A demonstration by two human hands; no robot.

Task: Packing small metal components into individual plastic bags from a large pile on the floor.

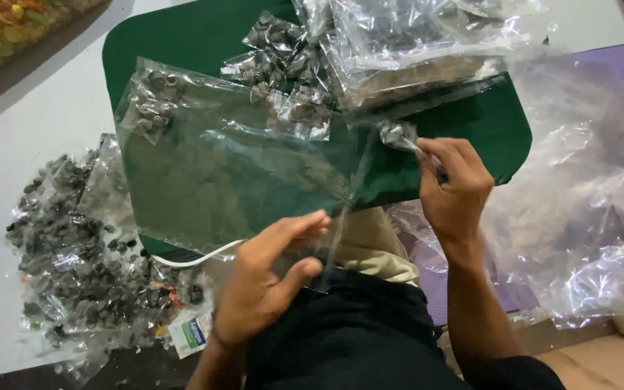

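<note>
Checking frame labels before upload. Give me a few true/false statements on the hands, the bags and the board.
1. The right hand pinches a corner of the clear plastic bag. True.
2. The left hand holds scissors. False: it grips the bag's lower edge, no tool.
3. The board under the bags is red. False: it is green.
4. A heap of small dark pieces in bags lies on the person's left. True.

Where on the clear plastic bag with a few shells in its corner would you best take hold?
Grip the clear bag by its empty lower edge, from the person's side. The shells weigh the far left corner; the near part is flat film, where the left hand already pinches it.
</note>
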